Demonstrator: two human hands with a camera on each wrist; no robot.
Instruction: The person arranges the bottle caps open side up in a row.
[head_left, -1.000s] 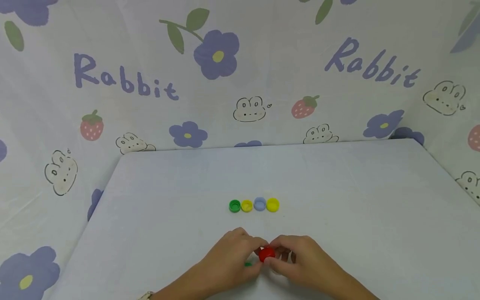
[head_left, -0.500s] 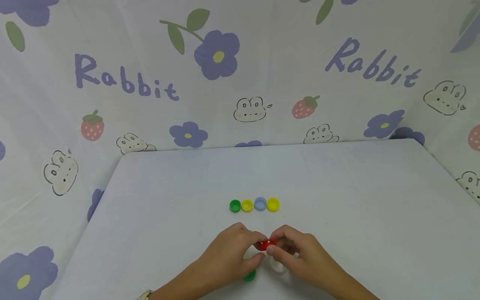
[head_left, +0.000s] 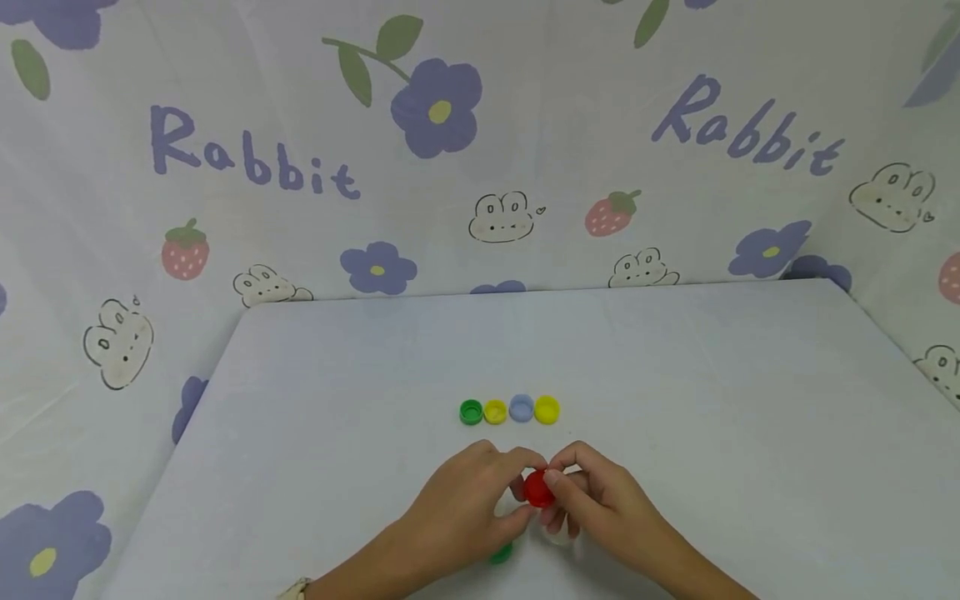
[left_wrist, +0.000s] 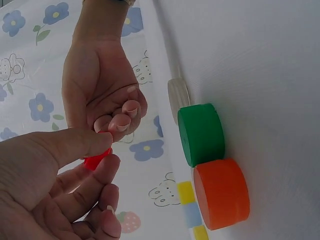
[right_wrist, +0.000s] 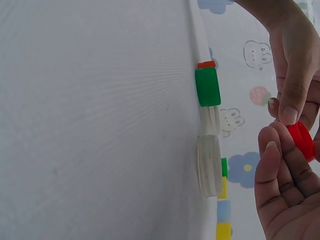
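Note:
A red bottle cap [head_left: 538,489] is held off the table between my two hands. My left hand [head_left: 468,500] pinches it from the left, thumb below and index finger above in the head view. My right hand [head_left: 611,504] holds its right side, with the thumb lying on the cap's face. The left wrist view shows the red cap [left_wrist: 97,159] partly covered by fingers; its rim and hollow side [right_wrist: 301,141] show in the right wrist view. Under my left hand stands a green cap [head_left: 501,552], partly hidden.
Beside the green cap stands an orange cap [left_wrist: 221,195]. Clear ridged caps [right_wrist: 209,165] stand close by. Farther back is a row of a green cap [head_left: 471,412], a yellow cap [head_left: 495,412], a light blue cap [head_left: 521,408] and another yellow cap [head_left: 547,409]. Patterned cloth [head_left: 420,217] hangs behind.
Both hands have moved slightly away from the body with the red cap. The cap has turned edge-on and then back to show its round face. More of the near green cap shows than at first.

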